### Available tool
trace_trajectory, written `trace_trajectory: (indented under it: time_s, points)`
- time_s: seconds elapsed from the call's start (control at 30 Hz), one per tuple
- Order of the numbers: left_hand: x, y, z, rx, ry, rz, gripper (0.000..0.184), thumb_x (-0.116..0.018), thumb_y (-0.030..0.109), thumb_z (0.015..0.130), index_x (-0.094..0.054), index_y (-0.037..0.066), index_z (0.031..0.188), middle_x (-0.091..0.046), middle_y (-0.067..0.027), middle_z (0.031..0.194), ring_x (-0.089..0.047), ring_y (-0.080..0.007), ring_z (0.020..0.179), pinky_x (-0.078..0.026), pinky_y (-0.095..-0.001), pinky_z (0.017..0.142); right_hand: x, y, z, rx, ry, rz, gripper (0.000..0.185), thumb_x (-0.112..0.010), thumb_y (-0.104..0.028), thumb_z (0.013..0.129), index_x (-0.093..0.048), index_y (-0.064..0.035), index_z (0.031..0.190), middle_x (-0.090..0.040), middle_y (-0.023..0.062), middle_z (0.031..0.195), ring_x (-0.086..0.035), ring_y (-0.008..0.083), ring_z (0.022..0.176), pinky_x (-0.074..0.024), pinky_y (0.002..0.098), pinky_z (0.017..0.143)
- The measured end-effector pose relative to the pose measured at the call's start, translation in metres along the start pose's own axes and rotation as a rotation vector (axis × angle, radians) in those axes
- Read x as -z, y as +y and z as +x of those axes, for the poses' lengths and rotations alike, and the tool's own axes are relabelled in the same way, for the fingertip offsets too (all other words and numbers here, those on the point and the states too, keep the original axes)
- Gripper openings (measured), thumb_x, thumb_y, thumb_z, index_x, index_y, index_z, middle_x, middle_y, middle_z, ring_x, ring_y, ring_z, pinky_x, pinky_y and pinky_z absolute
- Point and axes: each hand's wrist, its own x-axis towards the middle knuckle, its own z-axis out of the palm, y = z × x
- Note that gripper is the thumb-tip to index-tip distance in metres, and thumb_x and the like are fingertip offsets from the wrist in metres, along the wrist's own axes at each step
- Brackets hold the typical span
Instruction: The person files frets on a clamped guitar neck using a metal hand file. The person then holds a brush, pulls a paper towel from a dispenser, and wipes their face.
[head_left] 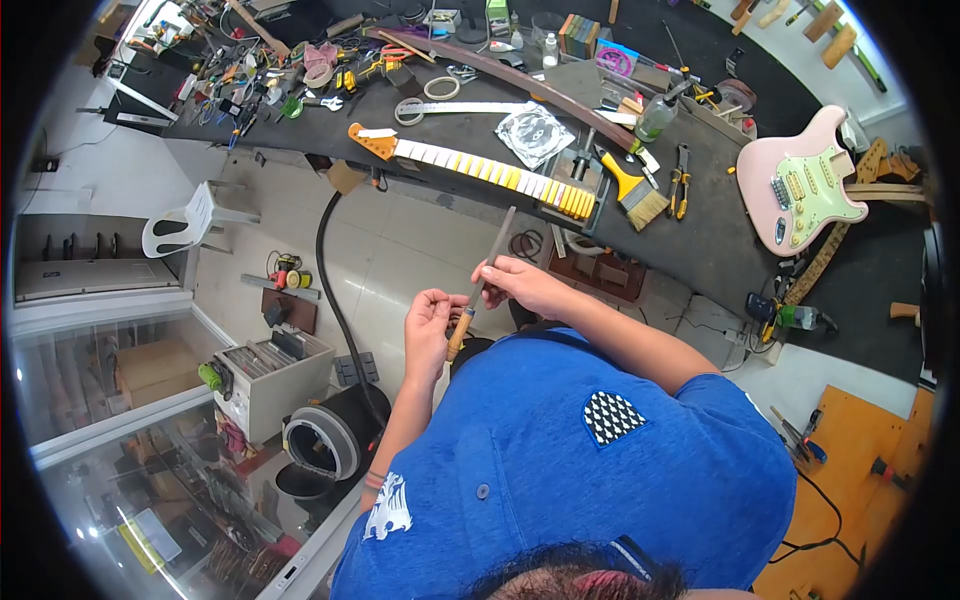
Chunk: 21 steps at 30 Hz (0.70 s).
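A metal file (493, 252) with a wooden handle (460, 335) slants upward in front of the blue shirt. My right hand (522, 286) is closed around its blade, thumb and fingers pressed on the metal. Beside the handle's upper end is my left hand (430, 322), fingers curled and fingertips pinched together; what they hold, if anything, is hidden. Beyond the hands, a guitar neck (480, 167) lies along the bench edge, its fretboard covered with white and yellow strips. Its headstock (373, 143) points left.
The dark workbench (400, 165) carries a paintbrush (632, 190), pliers (681, 182), a spray bottle (657, 118) and tape rings (441, 88). A pink guitar body (798, 185) lies at right. A black hose (325, 270) runs down to a vacuum (325, 445); a white chair (200, 220) stands left.
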Motion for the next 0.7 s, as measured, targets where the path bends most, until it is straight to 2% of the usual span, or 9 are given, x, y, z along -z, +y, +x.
trace_trajectory:
  time_s: [0.2,0.3,0.4,0.5,0.6,0.7]
  points:
    - [0.0,-0.004,0.002,0.038,-0.046,0.03,0.01,-0.053,0.014,0.119,-0.058,0.005,0.122,-0.076,-0.0145,0.117,-0.072,-0.0149,0.093,-0.06,-0.0285,0.077,0.0,-0.002,0.001,-0.005,-0.003,-0.018,0.039,-0.053,-0.041,0.12,-0.068,-0.0066,0.13,-0.072,0.0049,0.103,-0.073,0.017,0.095,-0.0602,0.0357,0.093]
    - [0.001,-0.008,0.002,0.081,-0.086,0.04,0.011,-0.052,0.014,0.119,-0.057,0.004,0.12,-0.075,-0.0174,0.117,-0.075,-0.0204,0.097,-0.061,-0.0339,0.083,0.001,-0.004,0.0,-0.01,0.017,-0.033,0.039,-0.053,-0.041,0.12,-0.068,-0.0068,0.13,-0.072,0.0048,0.103,-0.073,0.0167,0.095,-0.0601,0.0357,0.093]
    - [0.002,-0.01,0.004,0.066,-0.099,0.096,0.012,-0.052,0.013,0.119,-0.056,0.003,0.123,-0.075,-0.0174,0.116,-0.075,-0.021,0.096,-0.062,-0.0336,0.081,0.003,-0.004,-0.001,-0.012,0.03,-0.05,0.038,-0.053,-0.041,0.12,-0.069,-0.0071,0.13,-0.072,0.0045,0.102,-0.072,0.0168,0.095,-0.0599,0.0357,0.093]
    - [-0.005,0.0,0.003,0.091,-0.092,0.025,0.015,-0.055,0.015,0.118,-0.056,0.003,0.126,-0.075,-0.0174,0.115,-0.075,-0.0213,0.096,-0.062,-0.0335,0.079,0.005,-0.004,0.001,-0.011,0.03,-0.043,0.038,-0.053,-0.04,0.12,-0.069,-0.0072,0.13,-0.071,0.0042,0.103,-0.072,0.0164,0.095,-0.0596,0.0355,0.093]
    - [-0.011,0.011,0.001,0.074,-0.166,0.038,0.021,-0.059,0.019,0.117,-0.056,0.005,0.133,-0.074,-0.0132,0.118,-0.074,-0.0174,0.092,-0.061,-0.0297,0.075,0.006,-0.005,0.001,-0.022,0.035,-0.049,0.037,-0.055,-0.039,0.12,-0.069,-0.0069,0.13,-0.069,0.0038,0.103,-0.07,0.0153,0.097,-0.0592,0.0349,0.093]
    - [-0.011,0.006,0.002,0.047,-0.203,0.04,0.026,-0.061,0.016,0.115,-0.056,0.005,0.139,-0.071,-0.0125,0.124,-0.073,-0.0183,0.099,-0.06,-0.03,0.079,0.006,-0.006,0.002,-0.021,0.044,-0.043,0.037,-0.054,-0.039,0.12,-0.069,-0.0068,0.129,-0.069,0.004,0.103,-0.071,0.0159,0.097,-0.0596,0.0353,0.093]
